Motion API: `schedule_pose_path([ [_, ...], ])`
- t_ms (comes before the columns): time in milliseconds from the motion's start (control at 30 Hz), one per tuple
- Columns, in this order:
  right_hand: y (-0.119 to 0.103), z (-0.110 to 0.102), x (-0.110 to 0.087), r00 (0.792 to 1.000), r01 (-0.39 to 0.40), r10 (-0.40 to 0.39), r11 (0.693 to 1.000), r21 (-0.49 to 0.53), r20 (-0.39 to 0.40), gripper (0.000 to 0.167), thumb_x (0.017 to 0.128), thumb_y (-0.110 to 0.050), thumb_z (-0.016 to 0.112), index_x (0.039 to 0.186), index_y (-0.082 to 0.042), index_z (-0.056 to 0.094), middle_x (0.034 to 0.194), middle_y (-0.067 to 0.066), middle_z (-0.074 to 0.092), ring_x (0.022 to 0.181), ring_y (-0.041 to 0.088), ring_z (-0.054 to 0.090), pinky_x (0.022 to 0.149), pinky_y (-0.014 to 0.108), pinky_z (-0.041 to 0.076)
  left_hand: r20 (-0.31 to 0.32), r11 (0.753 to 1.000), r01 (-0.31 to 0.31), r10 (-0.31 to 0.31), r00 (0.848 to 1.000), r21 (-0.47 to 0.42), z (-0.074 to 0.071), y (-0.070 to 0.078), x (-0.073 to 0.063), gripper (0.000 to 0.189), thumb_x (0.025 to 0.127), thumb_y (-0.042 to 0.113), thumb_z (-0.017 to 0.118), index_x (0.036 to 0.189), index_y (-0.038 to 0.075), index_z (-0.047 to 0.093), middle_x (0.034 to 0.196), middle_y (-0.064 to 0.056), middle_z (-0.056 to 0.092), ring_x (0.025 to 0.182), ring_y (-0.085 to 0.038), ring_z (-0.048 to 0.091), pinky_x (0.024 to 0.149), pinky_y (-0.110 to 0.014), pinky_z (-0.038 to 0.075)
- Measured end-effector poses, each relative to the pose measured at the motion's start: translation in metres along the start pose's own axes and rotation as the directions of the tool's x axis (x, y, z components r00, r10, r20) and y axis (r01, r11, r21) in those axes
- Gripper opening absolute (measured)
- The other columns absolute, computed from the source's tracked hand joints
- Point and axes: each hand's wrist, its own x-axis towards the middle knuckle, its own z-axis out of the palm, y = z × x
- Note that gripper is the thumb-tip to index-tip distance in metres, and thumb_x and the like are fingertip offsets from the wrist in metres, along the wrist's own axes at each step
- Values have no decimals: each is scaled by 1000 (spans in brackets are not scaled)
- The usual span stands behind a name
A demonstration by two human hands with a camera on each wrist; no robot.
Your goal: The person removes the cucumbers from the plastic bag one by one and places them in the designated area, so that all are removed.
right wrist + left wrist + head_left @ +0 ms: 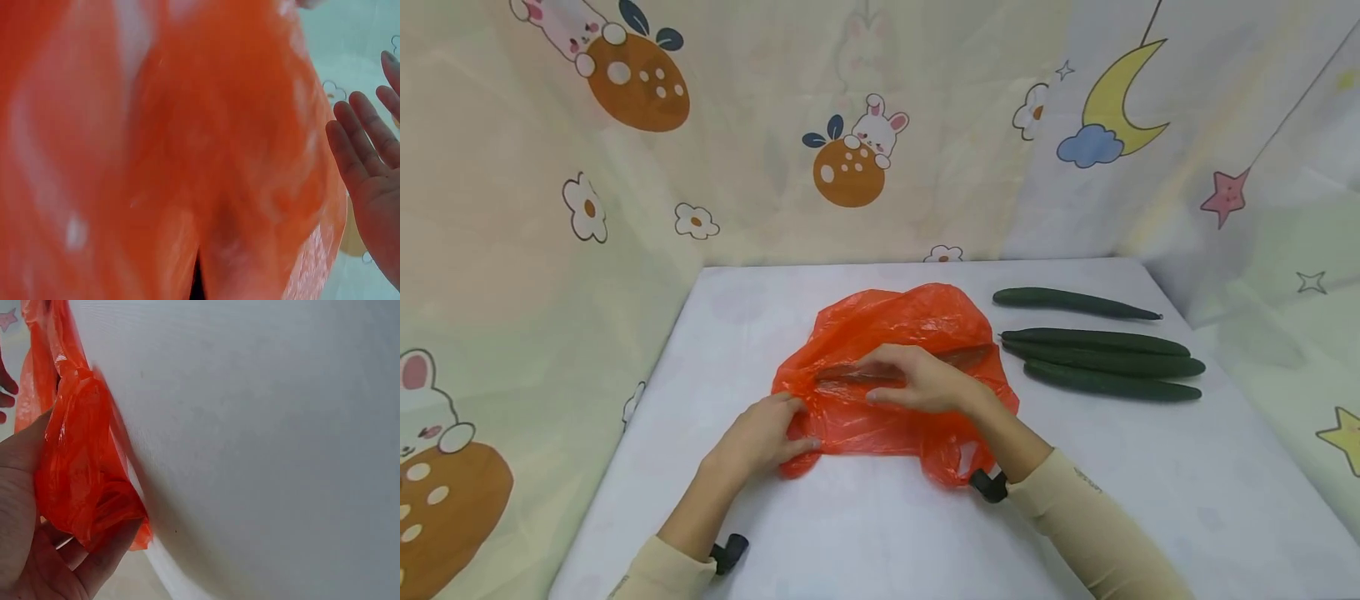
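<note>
An orange-red plastic bag (865, 429) lies spread on the white table, and a long dark shape, probably a cucumber (966, 358), shows through its film. At the bag's left end my left hand (763, 433) grips a bunched part of it; the left wrist view has the crumpled film (78, 456) between thumb and fingers. Above the middle of the bag is my right hand (917, 379), its fingers extended and holding nothing. In the right wrist view that hand (375, 175) appears beside the bag with straight fingers. Whether it touches the film I cannot tell.
Several dark green cucumbers lie right of the bag: one cucumber (1075, 302) apart at the back, the others in a close group (1105, 360). The white table (880, 533) ends at a patterned cloth (760, 167) behind and at the sides.
</note>
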Motion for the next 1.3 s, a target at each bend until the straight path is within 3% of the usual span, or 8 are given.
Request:
schedule_pose_path([
  [233,-10,6,14,999,-3,3,1000,18,33,45,97,-28,74,140,-27,60,139,0,64,129,16,60,104,34,53,-13,999,7,-7,1000,38,3,2,1,65,75,45,91,124,8,69,110,-3,63,94,-19,61,82,-41,62],
  [433,-15,4,19,998,-33,29,997,69,49,45,97,-23,73,139,-26,60,134,-6,66,125,25,64,101,32,55,-24,999,15,-14,1000,46,5,4,1,70,73,45,92,127,8,68,113,-4,64,96,-20,60,81,-41,62],
  [600,-22,3,25,997,-3,-1,999,55,74,43,98,-23,73,139,-25,60,132,-11,65,125,27,65,101,31,55,-35,999,14,-12,999,40,6,5,1,69,71,45,93,125,10,68,108,-1,63,95,-17,59,79,-38,62],
  [833,-33,-3,38,995,26,-24,999,-24,102,40,99,-29,71,137,-28,61,124,-15,66,120,18,66,102,31,55,-36,999,8,-6,999,50,5,4,5,69,72,46,93,125,11,68,108,-1,63,96,-18,61,83,-40,62],
  [967,-35,-4,45,993,21,-19,1000,-15,120,39,99,-29,70,137,-28,61,121,-14,67,116,10,65,100,27,55,-35,999,10,-8,999,48,5,5,5,70,71,45,93,127,11,67,115,-3,64,101,-21,63,86,-45,62],
  [1167,-30,8,51,987,2,0,1000,-13,164,36,100,-31,69,135,-27,63,122,-8,69,113,4,64,101,26,54,-32,999,12,-11,999,41,7,5,4,74,70,43,94,131,12,65,124,-5,64,108,-24,62,85,-46,62],
  [1300,-26,19,54,976,7,5,998,-54,216,36,101,-31,67,136,-21,63,121,-8,69,111,3,63,102,27,53,-45,999,3,0,999,53,5,5,4,73,69,42,95,128,11,66,117,-4,64,102,-22,62,83,-44,63],
])
